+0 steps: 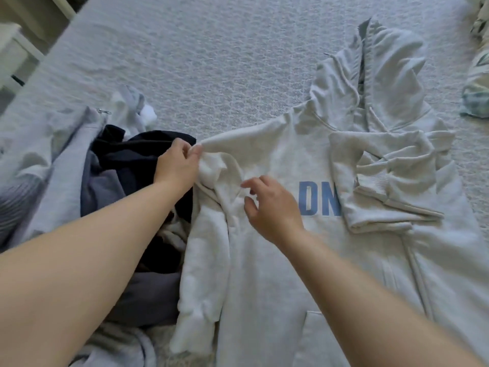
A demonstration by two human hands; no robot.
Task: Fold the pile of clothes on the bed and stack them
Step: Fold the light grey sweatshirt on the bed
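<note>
Hands first: my left hand (177,165) pinches the shoulder of the hoodie (277,247) where its near sleeve (203,260) joins the body, thumb and fingers closed on the cloth. My right hand (272,207) hovers just beside it over the chest, fingers loosely spread and holding nothing; I cannot tell whether the fingertips touch the fabric.

I judge the hoodie about half folded. It lies face up on the bed (211,62), spread flat beyond and under my right hand. The far sleeve (383,186), out past my right hand, is already brought across the chest and covers part of the blue letters (318,198). The near sleeve hangs bunched along the side below my left hand, not yet folded in. The hood (383,75) is loose beyond both hands, and the body is not yet doubled over.

Left of my left hand sits the pile (87,176), dark and grey clothes heaped and unfolded, so most of the work remains. I see no finished stack. A patterned cloth (476,96) lies far off to the right; whether it is folded I cannot tell.
</note>
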